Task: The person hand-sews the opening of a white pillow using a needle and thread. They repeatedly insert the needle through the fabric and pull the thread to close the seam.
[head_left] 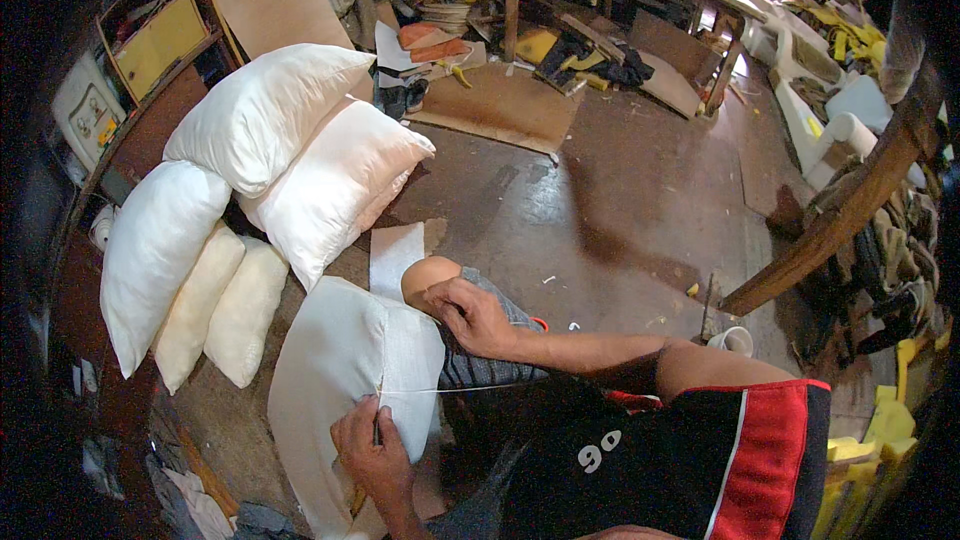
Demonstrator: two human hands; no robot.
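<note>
With our left hand (372,450) pinching a needle at the seam of the stuffed white fabric cushion (335,380) on our lap, our right hand (472,315) clamps its edge; we should keep the white thread (450,389) taut.

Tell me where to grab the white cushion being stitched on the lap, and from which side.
Probably the near seam edge of the cushion, from the person's left, where the left hand already pinches it. The thread runs taut off that edge, so the fabric there looks flat and firm. The right hand presses the far corner, leaving the puffy middle hard to grip.
</note>
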